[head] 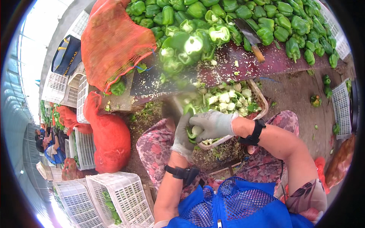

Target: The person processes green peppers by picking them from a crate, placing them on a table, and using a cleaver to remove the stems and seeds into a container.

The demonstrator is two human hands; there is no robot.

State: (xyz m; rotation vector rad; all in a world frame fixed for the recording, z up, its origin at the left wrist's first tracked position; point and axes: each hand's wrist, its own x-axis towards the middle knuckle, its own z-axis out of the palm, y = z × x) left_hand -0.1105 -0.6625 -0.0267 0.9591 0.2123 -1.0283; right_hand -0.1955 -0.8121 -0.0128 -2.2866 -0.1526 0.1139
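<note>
My gloved left hand (183, 135) holds a piece of green bell pepper (189, 109), with cut green flesh showing between the two hands. My gloved right hand (212, 124) is closed around a pale pepper core (196, 131), its fingers touching the pepper. Both hands are over the near left edge of a plastic basket (263, 107) that holds pale cores and green scraps. Beyond it, cut peppers (194, 45) lie at the front of a large heap of whole green bell peppers (271, 24). A cleaver with a wooden handle (257, 53) rests against the heap.
Seeds litter the dark red board (222, 64). An orange mesh sack (114, 42) lies at the left of the heap, above a full red mesh sack (111, 139). White plastic crates (122, 196) stand lower left, another crate (342, 109) at right. People (52, 148) sit far left.
</note>
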